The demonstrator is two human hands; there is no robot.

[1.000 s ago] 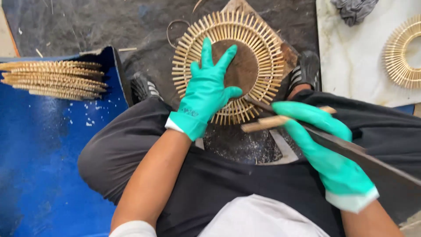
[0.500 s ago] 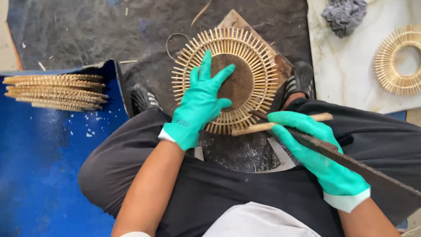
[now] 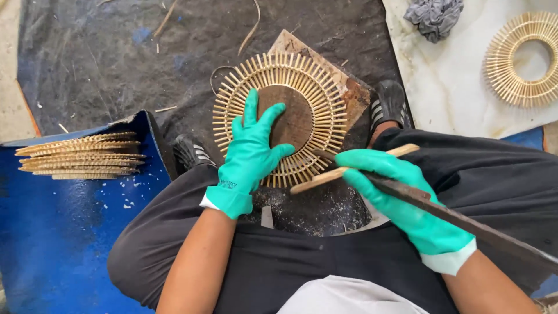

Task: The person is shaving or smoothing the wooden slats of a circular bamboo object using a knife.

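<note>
Trimming step: gloved left hand (image 3: 251, 156) lies open on the sunburst cane ring (image 3: 281, 118); beside it, right hand (image 3: 401, 197) grips stick (image 3: 349, 169) and long blade (image 3: 465, 220).

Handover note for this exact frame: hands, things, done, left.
Left hand: gloved, flat on the sunburst ring, pressing it to the wooden block.
Right hand: gloved, holding a wooden stick and a long dark blade at the ring's near edge.
Done: ring stack on the blue sheet; one ring on the white slab.
Left: this ring is not yet set aside.
</note>
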